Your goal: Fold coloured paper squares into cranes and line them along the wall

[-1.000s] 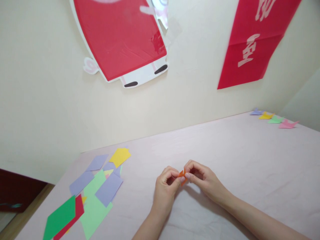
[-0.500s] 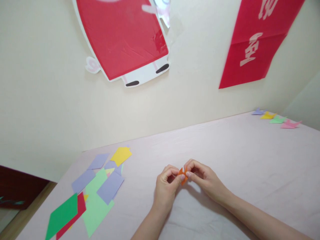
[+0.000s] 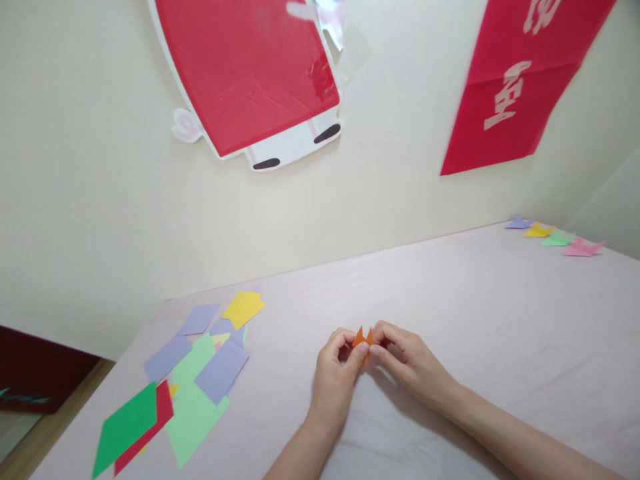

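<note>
Orange paper (image 3: 361, 338): small and folded, between my two hands over the pale cloth (image 3: 450, 300); two points stand up side by side, and a narrow part shows below my left thumb.
Left hand (image 3: 334, 377): thumb across the front of the paper, forefinger bent at its left side; the fingers are pinched on it.
Right hand (image 3: 413, 360): thumb and forefinger narrowed onto the right edge, gripping it; how much paper lies between them I cannot tell.
Anchor: I judge the left pinch is best kept firm and low, near where the folds meet, so the layers do not slide.
Shaping: the right fingertips do better with light, short presses along the edge; a hard tug could tear so small a piece.
Points: I should watch that both match in height and spread, and press each crease close to its root rather than at the tip.
Hidden: the back of the paper and its inner folds are behind my fingers, so I would go by feel there.
Far right: folded shapes in a row, purple (image 3: 519, 223), yellow (image 3: 539, 231), green (image 3: 557, 239) and pink (image 3: 583, 249).
Left side: loose, overlapping sheets (image 3: 129, 423), well apart from my hands.
</note>
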Available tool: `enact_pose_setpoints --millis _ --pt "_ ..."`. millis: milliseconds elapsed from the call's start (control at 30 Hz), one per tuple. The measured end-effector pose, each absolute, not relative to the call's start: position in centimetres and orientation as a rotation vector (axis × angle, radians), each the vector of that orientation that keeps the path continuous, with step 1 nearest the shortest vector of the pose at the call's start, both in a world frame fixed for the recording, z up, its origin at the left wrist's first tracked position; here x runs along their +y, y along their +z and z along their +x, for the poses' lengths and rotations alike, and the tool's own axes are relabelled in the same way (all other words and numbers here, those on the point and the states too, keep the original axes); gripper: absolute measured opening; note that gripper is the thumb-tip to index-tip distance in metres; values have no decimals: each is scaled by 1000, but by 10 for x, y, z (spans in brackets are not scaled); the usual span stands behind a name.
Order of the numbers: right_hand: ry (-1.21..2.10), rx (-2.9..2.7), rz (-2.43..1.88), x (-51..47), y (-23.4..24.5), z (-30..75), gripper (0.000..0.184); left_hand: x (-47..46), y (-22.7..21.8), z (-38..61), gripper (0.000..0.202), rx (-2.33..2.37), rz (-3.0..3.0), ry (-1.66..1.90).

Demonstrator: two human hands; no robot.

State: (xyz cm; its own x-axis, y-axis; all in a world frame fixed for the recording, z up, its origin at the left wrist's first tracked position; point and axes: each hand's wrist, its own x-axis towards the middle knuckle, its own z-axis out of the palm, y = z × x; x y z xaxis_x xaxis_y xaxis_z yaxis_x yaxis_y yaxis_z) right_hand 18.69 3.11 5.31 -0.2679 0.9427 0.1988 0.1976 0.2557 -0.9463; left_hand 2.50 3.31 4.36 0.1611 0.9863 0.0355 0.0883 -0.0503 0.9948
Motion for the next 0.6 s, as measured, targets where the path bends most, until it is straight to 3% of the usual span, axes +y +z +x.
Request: enact_pose_setpoints --millis 600 --pt "1292 -1406 -994 37 46 188 25 31 51 26 10 1147 1439 1111"
